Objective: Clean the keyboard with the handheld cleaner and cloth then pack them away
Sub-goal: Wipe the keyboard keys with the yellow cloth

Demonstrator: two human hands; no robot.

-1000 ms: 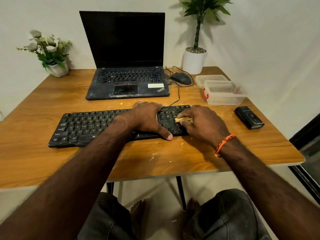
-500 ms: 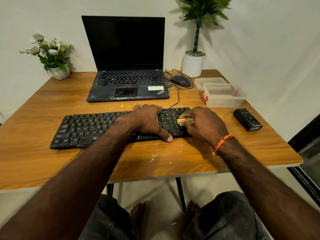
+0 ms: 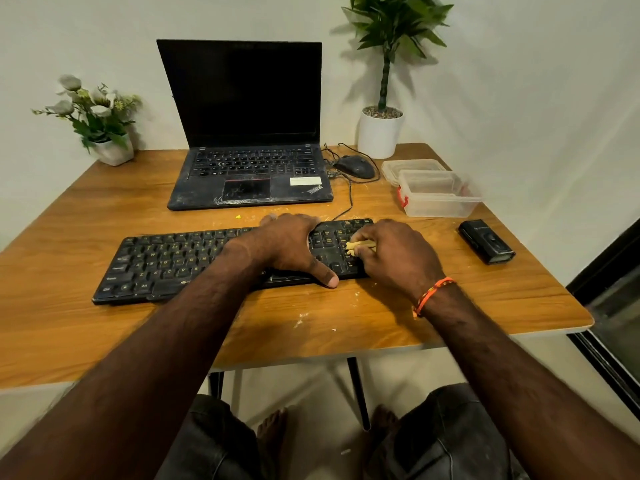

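Keyboard (image 3: 194,261) lies across the middle of the counter (image 3: 381,317), in front of the laptop (image 3: 249,161). Left hand (image 3: 291,247) rests spread over its right-centre keys, thumb at the near edge, grip holding nothing. Right hand (image 3: 394,254) pinches a small tan cloth (image 3: 358,247) against the keys at the right end. Black handheld cleaner (image 3: 486,241) lies on the counter to the right, near a clear box (image 3: 440,199).

Readable text on the desk

"ThinkPad" logo on palm rest of open black laptop (image 3: 249,161); white sticker beside it illegible; yellowish key legends on black external keyboard (image 3: 194,258) too small to read.
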